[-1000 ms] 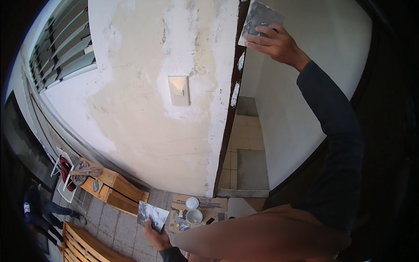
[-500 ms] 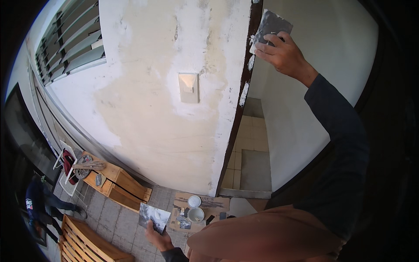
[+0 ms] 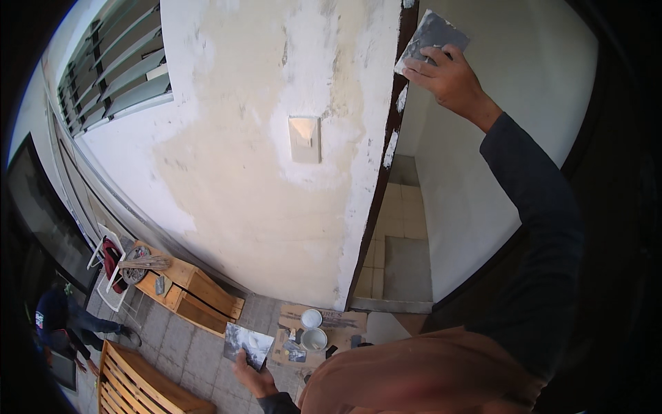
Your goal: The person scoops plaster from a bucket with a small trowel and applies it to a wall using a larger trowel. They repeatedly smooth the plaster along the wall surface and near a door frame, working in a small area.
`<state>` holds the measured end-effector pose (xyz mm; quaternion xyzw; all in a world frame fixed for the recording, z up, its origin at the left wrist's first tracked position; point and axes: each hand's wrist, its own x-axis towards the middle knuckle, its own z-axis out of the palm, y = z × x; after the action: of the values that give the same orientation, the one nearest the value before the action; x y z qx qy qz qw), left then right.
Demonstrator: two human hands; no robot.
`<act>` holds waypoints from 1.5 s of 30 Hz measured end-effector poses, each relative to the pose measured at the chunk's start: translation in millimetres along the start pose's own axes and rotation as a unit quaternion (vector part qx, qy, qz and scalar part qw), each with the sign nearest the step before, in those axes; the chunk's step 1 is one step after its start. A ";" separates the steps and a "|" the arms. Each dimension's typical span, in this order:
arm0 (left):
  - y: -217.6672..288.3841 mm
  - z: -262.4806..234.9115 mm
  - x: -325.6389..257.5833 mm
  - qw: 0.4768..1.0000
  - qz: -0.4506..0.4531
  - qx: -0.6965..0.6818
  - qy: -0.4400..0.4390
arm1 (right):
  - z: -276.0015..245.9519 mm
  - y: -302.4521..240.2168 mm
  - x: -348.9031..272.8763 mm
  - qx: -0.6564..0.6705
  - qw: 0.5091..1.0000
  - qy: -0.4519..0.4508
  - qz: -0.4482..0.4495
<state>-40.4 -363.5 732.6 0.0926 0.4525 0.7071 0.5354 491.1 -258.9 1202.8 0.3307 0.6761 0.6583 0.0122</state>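
Observation:
High on the right, my right hand grips a grey, flat rectangular putty spreader smeared with white. Its left edge lies at the dark brown door frame, beside the wall's corner; whether it presses there I cannot tell. White putty patches mark the frame below it. Low in the middle, my left hand holds a second flat rectangular plate by its lower edge, its face streaked with white and dark grey. The wall is patchy white and cream around a light switch.
On the floor, cardboard carries a white lid, a tub and small tools. Wooden benches stand left, one bearing a stick broom. Another person bends at far left. A louvred window is upper left.
The view has shifted slightly, so the wall and floor things sit a little farther right. My right hand's spreader is slightly higher along the door frame. Both hands keep their holds.

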 end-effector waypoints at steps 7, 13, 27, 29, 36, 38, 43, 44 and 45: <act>3.4 4.0 1.3 0.999 0.009 -0.013 -0.032 | -41.4 -35.9 -6.8 0.084 0.979 0.010 0.187; 16.7 41.6 3.7 0.990 -0.085 -0.073 -0.082 | -92.2 -119.5 -19.9 0.223 0.920 0.152 0.286; 17.6 268.2 -111.4 0.894 -0.225 -0.123 -0.368 | -126.8 -225.5 -38.6 0.606 0.773 0.144 0.125; 14.5 277.4 -118.0 0.892 -0.215 -0.101 -0.383 | -120.3 -220.5 -48.1 0.557 0.811 0.117 0.139; 16.7 292.5 -103.8 0.893 -0.092 -0.132 -0.421 | -95.3 -178.1 -95.4 0.566 0.794 0.051 0.215; 27.6 303.0 -100.6 0.879 -0.014 -0.119 -0.461 | -94.6 -161.2 -109.7 0.629 0.703 0.072 0.323; 45.6 341.9 -110.6 0.875 0.054 -0.101 -0.471 | -94.3 -120.1 -138.1 0.736 0.461 0.066 0.491; 47.2 351.6 -113.2 0.869 0.064 -0.103 -0.480 | -94.6 -116.1 -139.9 0.729 0.486 0.092 0.473; 48.2 362.1 -115.7 0.868 0.069 -0.098 -0.482 | -95.1 -112.2 -141.0 0.697 0.553 0.115 0.443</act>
<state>197.4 -265.9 1016.8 0.3993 0.0590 0.6505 0.6434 509.9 -398.5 1055.6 0.4147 0.6871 -0.0638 -0.5931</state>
